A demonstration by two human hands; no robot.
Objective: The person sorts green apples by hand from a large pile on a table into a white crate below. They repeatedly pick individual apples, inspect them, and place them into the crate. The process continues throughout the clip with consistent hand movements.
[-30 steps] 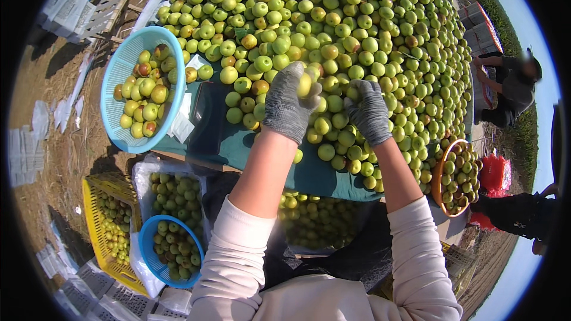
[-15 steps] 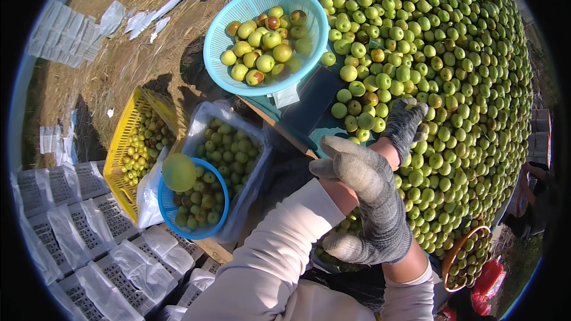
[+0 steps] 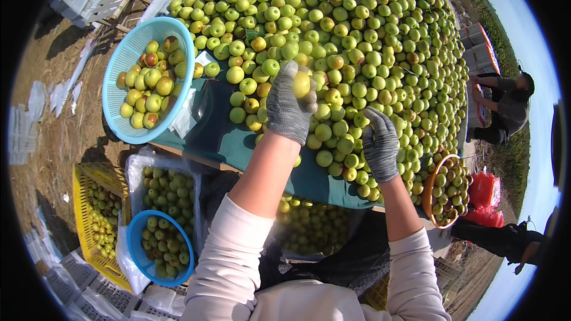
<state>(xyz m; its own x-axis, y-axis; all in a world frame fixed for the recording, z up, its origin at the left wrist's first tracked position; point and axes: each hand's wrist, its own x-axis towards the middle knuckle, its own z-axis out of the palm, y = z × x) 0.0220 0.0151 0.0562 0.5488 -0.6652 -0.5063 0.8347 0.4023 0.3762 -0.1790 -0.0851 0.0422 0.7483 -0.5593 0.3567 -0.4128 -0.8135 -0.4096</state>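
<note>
A heap of small round green fruit, looking like jujubes, covers a table draped in dark green cloth. My left hand, in a grey knitted glove, is at the near left part of the heap, its thumb and fingers closed around a yellow-green jujube. Over the near side of the heap, my right hand, gloved alike, has its fingers loosely curved and apart, with nothing visible in them. Its fingertips are close to the fruit; contact is hard to judge.
A light-blue basket of browner fruit stands left on the table. Below are a yellow crate, a plastic-lined crate and a blue bowl, all holding fruit. An orange-rimmed basket stands right, and a person crouches beyond.
The view has swung rightward. My arms, crossed before, are apart now, with my left hand around a fruit. A blurred fruit above the blue bowl is no longer there.
</note>
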